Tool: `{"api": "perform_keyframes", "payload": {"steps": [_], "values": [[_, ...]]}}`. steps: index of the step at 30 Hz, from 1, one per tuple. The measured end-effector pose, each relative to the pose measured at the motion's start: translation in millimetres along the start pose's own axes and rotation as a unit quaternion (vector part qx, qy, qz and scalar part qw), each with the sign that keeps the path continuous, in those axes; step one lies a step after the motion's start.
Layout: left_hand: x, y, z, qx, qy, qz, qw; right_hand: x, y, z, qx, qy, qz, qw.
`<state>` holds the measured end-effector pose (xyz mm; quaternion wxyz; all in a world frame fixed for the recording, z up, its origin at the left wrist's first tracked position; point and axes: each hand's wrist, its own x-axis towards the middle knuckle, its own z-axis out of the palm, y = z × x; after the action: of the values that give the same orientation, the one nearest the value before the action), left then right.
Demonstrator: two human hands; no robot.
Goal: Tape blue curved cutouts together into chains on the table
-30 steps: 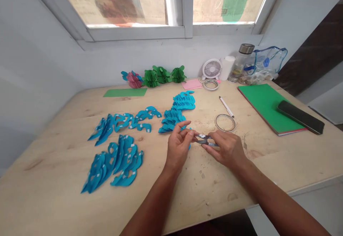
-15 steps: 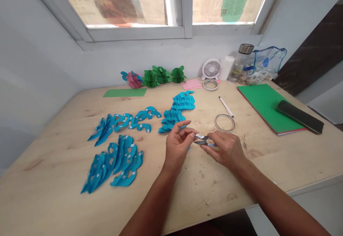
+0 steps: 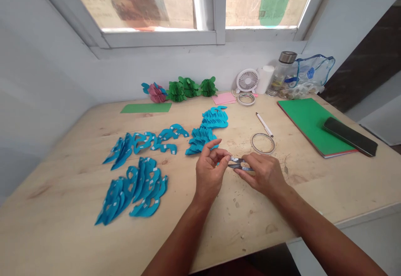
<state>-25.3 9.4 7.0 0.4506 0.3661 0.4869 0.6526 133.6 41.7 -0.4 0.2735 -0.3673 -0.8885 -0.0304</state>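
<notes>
In my right hand (image 3: 265, 171) is a small pair of thread snips (image 3: 239, 165), its blades pointing left. Small white bits, like pieces of tape (image 3: 234, 159), sit on the upper blade. The thumb and forefinger of my left hand (image 3: 213, 167) pinch together at the blade tips; what they hold is hidden. A bit of blue shows behind those fingers. Just beyond my left hand lies a pleated blue paper piece (image 3: 200, 139), with a second pleated blue piece (image 3: 214, 118) behind it. Further left are folded blue paper cut-outs (image 3: 145, 184) dotted with white squares.
More blue cut-outs (image 3: 142, 142) lie at left. A tape ring (image 3: 263, 143), a white pen (image 3: 265, 124) and a tape roll (image 3: 246, 99) lie at right. Green paper (image 3: 313, 121) carries a black case (image 3: 351, 136). Paper figures (image 3: 189, 89), a fan (image 3: 247, 80) and a bottle (image 3: 282, 73) line the wall.
My left hand has shifted slightly right, its fingertips now closer over the snips' blade tips. The snips' blades look slightly closer together. My right hand stays nearly still.
</notes>
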Motion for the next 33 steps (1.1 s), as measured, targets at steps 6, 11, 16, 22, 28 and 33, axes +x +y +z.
{"api": "perform_keyframes", "payload": {"steps": [6,11,16,22,28,33], "values": [[-3,-4,3.4,0.014,0.041,0.018,0.999,0,0,0,0.000,-0.006,0.006,1.000],[2,-6,-0.5,0.013,0.100,0.053,0.994,-1,1,2,-0.003,-0.023,0.012,1.000],[1,-9,-2.4,0.073,0.037,0.109,0.991,-2,1,2,-0.007,-0.039,0.018,0.999],[-5,-12,-1.9,0.264,-0.057,0.221,0.937,-2,1,3,-0.007,-0.049,0.026,0.998],[-4,-11,-1.6,0.337,-0.080,0.299,0.889,-3,2,4,-0.016,-0.057,0.030,0.998],[-4,-10,-1.7,0.363,-0.093,0.320,0.870,-3,2,3,-0.011,-0.060,0.033,0.998]]}}
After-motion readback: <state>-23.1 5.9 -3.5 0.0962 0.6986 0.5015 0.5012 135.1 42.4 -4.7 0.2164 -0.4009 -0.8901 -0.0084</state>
